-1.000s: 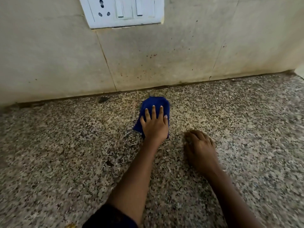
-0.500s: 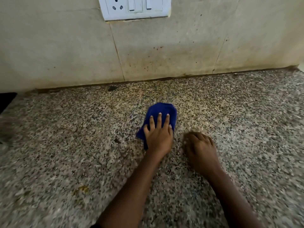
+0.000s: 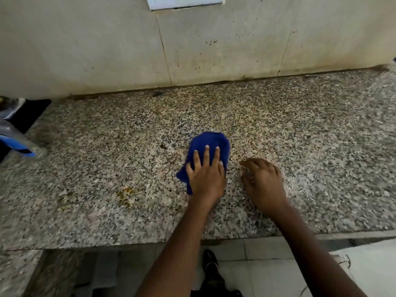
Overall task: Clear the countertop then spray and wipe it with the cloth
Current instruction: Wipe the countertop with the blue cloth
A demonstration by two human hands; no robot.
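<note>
Cloth [image 3: 209,141] sits bunched under the left hand [image 3: 205,179] about midway across the countertop [image 3: 300,129], roughly halfway between the wall and the front edge. That hand lies flat on it, fingers [image 3: 206,155] straight and spread and pointing toward the wall, palm bearing down; it presses rather than grips, with nothing curled around the fabric. A tail of cloth trails out to the left below the thumb side.

Just beside it to the right, apart from the cloth, the right hand [image 3: 263,183] rests on the bare stone, fingers loosely bent and holding nothing (it looks like a brace for the body's weight).

What the next stroke turns on, as I judge it, is the yellowish stain [image 3: 125,195]. It lies to the left of the cloth and nearer the front edge, so down and left from the left hand, with a smaller dark speck [image 3: 164,146] close by the cloth's left side. Since the left hand is nearer both marks and already has the cloth, a sweep leftward and toward the person would reach them; the right hand is on the wrong side to help.

Far left, a clear bottle [image 3: 19,140] with a blue band lies near the counter's end, well apart from both hands. Whether it is the spray I cannot tell. The stone shows no clear wet sheen.
</note>
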